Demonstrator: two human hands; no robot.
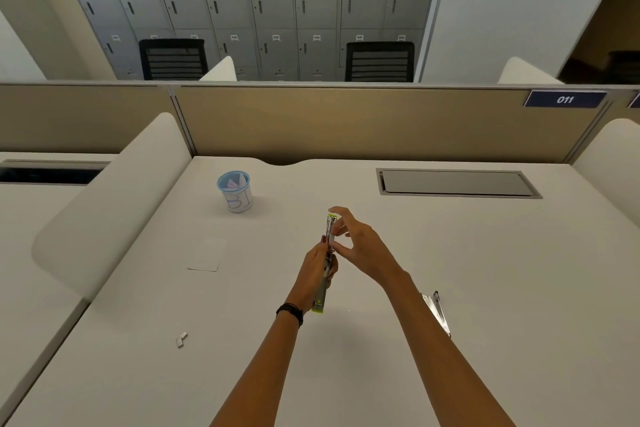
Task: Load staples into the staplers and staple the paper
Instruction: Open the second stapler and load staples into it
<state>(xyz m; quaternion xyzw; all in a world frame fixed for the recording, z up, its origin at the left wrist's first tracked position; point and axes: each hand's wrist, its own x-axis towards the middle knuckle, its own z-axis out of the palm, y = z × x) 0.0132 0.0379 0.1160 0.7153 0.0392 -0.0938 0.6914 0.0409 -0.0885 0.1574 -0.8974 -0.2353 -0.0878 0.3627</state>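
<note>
Centre of frame: the left hand (317, 270) is gripping the opened stapler (330, 230); the right hand (363, 246) is pinching its rail, likely loading it; steadying and seating squarely is advisable

"011" on blue sign (565, 99) (on partition (346, 121))

Both forearms (446, 354) bare. Black band (290, 313) round left wrist. Dark red polish on left hand (317, 269) thumbnail.
</note>
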